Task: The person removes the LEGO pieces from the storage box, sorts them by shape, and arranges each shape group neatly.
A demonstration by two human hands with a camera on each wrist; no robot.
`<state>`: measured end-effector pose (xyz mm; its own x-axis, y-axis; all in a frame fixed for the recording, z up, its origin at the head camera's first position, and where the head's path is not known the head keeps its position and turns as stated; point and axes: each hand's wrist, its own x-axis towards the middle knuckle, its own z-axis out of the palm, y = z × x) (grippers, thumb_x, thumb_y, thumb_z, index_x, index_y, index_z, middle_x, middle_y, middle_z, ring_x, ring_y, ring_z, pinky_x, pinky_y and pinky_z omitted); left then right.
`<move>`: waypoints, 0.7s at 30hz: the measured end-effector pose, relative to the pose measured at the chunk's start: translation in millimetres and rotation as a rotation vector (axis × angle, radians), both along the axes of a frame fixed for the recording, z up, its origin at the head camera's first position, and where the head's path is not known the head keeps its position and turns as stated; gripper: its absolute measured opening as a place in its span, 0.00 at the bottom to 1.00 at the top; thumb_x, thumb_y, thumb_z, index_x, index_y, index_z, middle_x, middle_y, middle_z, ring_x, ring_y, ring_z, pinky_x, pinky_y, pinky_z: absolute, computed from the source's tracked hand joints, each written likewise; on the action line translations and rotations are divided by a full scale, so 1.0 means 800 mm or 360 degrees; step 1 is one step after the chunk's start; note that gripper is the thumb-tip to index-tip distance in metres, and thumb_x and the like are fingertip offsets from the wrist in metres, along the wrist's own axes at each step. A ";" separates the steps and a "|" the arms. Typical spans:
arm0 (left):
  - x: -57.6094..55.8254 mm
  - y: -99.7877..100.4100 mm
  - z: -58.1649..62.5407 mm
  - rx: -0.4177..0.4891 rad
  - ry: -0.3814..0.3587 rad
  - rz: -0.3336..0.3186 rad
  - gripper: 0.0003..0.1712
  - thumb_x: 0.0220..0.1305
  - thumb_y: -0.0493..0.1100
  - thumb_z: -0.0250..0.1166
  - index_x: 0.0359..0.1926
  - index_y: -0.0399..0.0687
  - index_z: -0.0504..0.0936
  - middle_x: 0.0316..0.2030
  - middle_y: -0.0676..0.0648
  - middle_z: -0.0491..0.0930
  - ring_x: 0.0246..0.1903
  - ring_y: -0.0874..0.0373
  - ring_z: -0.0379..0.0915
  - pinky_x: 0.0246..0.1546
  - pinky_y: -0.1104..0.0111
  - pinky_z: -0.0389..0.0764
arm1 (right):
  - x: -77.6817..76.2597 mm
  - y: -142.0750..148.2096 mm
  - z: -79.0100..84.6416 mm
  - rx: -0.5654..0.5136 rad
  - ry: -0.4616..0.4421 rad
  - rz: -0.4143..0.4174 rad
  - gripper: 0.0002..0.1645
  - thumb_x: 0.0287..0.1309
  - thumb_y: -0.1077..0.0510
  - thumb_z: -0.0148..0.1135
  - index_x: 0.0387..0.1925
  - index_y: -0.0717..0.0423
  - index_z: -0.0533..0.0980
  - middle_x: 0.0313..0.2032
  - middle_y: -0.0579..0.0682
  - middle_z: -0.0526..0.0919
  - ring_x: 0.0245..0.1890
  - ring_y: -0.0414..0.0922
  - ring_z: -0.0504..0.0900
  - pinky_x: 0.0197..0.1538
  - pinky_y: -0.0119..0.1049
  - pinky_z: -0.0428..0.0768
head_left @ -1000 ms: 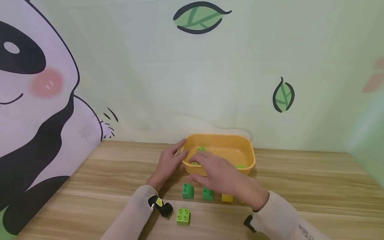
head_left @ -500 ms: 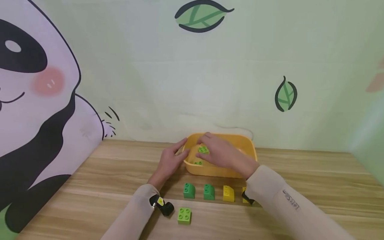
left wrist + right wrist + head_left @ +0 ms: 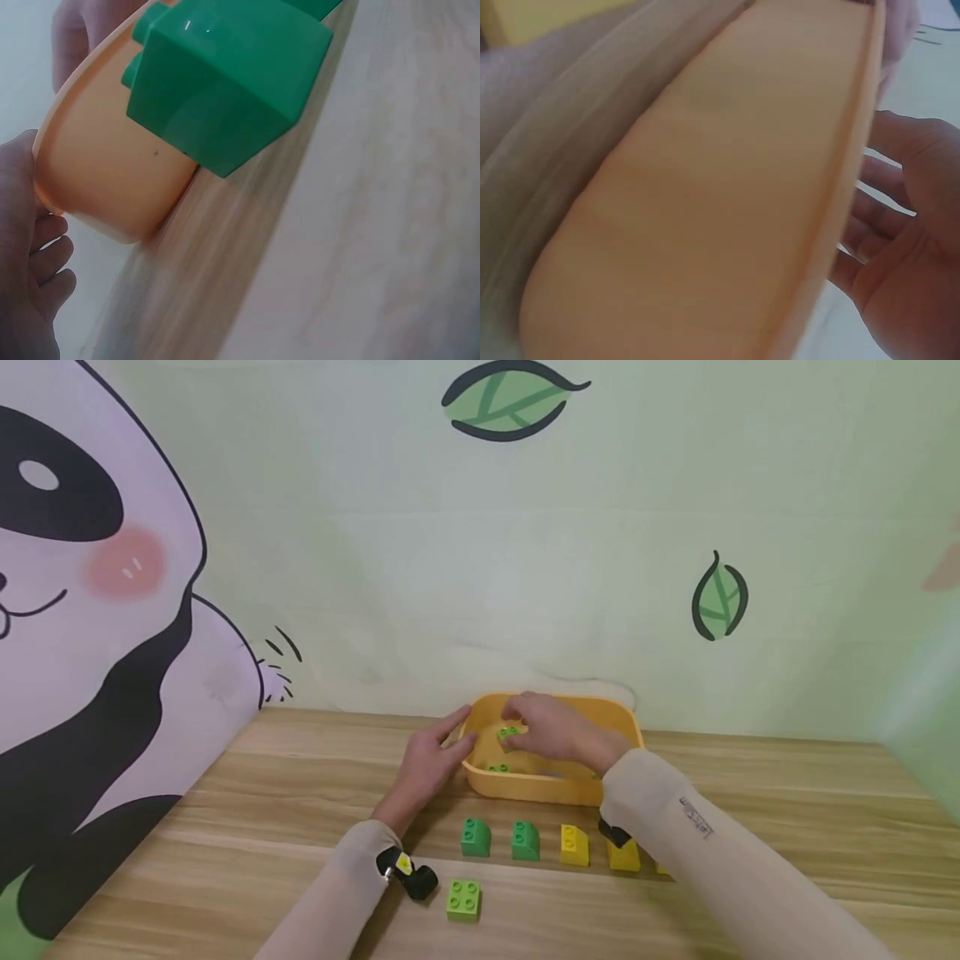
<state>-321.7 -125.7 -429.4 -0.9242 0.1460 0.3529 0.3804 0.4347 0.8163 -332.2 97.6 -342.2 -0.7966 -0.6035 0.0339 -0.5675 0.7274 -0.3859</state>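
My left hand [image 3: 431, 760] holds the left end of the orange-yellow plastic bin [image 3: 540, 789], thumb at the rim and fingers along the outside. The left wrist view shows those fingers curled below the bin's rim [image 3: 49, 142]. My right hand [image 3: 555, 727] reaches into the bin, thumb and index finger pinching a light green toy building brick [image 3: 507, 737], which sits tilted. Another light green brick [image 3: 498, 768] lies near the front left inside. In the right wrist view the bin wall [image 3: 705, 187] hides the fingertips of my right hand [image 3: 907, 232].
In front of the bin stands a row of bricks: two dark green bricks [image 3: 475, 837], then several yellow bricks [image 3: 574, 845], partly under the right sleeve [image 3: 690, 810]. One light green four-stud brick [image 3: 463, 900] sits nearer on the wooden table [image 3: 315, 793]. A panda-print cloth [image 3: 360, 568] hangs behind.
My right hand has moved from over the bin's front edge deeper inside, to a light green brick that now tilts. The left hand has stayed at the bin's left end.
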 end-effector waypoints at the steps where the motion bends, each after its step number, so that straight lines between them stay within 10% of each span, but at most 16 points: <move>1: 0.000 0.000 0.000 -0.0001 0.0000 0.0002 0.31 0.75 0.47 0.64 0.75 0.43 0.75 0.72 0.46 0.74 0.73 0.47 0.67 0.75 0.52 0.66 | -0.003 0.000 -0.002 0.0007 -0.0009 0.0001 0.26 0.72 0.56 0.69 0.64 0.67 0.77 0.60 0.61 0.82 0.61 0.56 0.80 0.66 0.50 0.80; 21: -0.001 -0.001 -0.001 -0.0011 -0.0026 0.0030 0.31 0.75 0.49 0.64 0.75 0.47 0.75 0.73 0.48 0.73 0.74 0.47 0.66 0.75 0.51 0.65 | -0.035 -0.005 -0.025 0.0068 -0.0184 -0.0043 0.23 0.68 0.63 0.71 0.62 0.62 0.79 0.59 0.57 0.84 0.60 0.55 0.81 0.67 0.50 0.79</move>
<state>-322.3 -126.6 -430.3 -0.9323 0.1311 0.3371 0.3591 0.4472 0.8192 -360.6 93.6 -362.6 -0.8099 -0.5805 -0.0840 -0.5009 0.7590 -0.4159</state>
